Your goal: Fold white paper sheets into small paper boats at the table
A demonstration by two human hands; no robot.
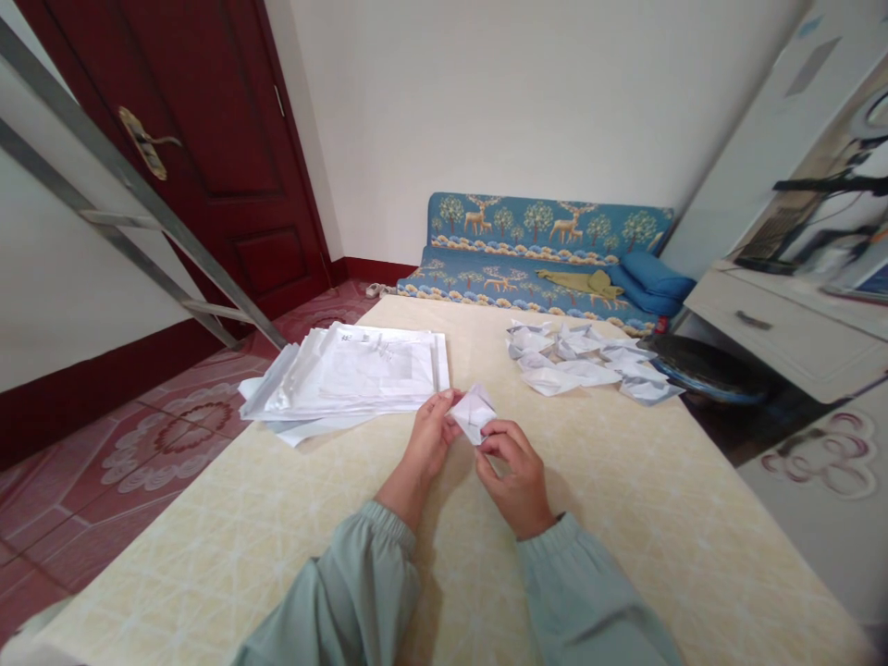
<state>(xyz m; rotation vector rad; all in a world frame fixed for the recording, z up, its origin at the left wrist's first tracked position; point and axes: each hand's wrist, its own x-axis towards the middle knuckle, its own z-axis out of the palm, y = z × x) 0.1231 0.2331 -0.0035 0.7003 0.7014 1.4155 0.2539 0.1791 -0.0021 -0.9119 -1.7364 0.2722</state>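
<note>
Between my two hands is a small piece of folded white paper (474, 413), roughly diamond-shaped with creases across it. My left hand (436, 427) pinches its left corner between thumb and fingers. At its lower right edge, my right hand (511, 467) grips it with thumb and fingertips. The paper is held just above the table, near its middle. Left of my hands lies an uneven stack of white paper sheets (367, 365), the top one bearing some handwriting. Several folded white paper pieces (579, 356) lie in a loose group at the far right of the table.
The table has a cream patterned cover (277, 546). Behind it stands a blue sofa (520, 250) with a deer print and a blue cushion (652, 282). A metal ladder (131, 185) leans at the left by a dark red door (208, 111). A white drawer cabinet (783, 324) stands at the right.
</note>
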